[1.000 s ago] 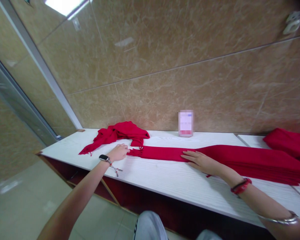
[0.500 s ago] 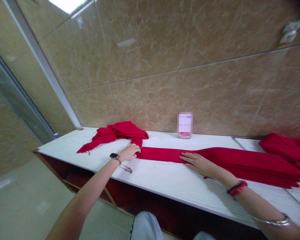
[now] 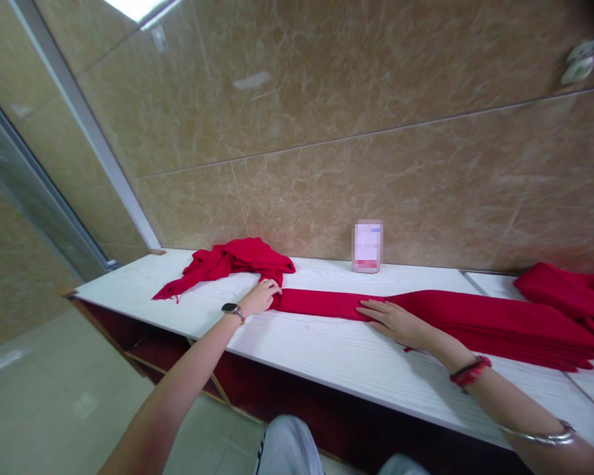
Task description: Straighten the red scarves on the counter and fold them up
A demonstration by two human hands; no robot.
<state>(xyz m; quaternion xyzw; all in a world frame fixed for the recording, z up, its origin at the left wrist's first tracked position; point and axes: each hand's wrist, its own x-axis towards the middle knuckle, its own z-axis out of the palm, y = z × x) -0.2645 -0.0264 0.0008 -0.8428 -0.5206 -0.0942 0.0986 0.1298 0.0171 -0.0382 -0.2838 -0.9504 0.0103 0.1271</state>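
A long red scarf (image 3: 475,318) lies stretched out flat along a white counter (image 3: 327,359). My left hand (image 3: 261,295) is closed on the scarf's left, fringed end, fingers curled over it. It wears a dark watch. My right hand (image 3: 393,318) lies flat and open on the scarf near its middle, pressing it to the counter. A red bracelet is on that wrist.
A crumpled red scarf (image 3: 232,262) lies at the back left of the counter, just behind my left hand. More red cloth (image 3: 569,290) is heaped at the far right. A small pink card stand (image 3: 367,246) leans against the marble wall. The tiled floor drops off at the left.
My left hand has slid right along the counter and closed on the scarf's fringed end. My right hand has stayed flat on the scarf.
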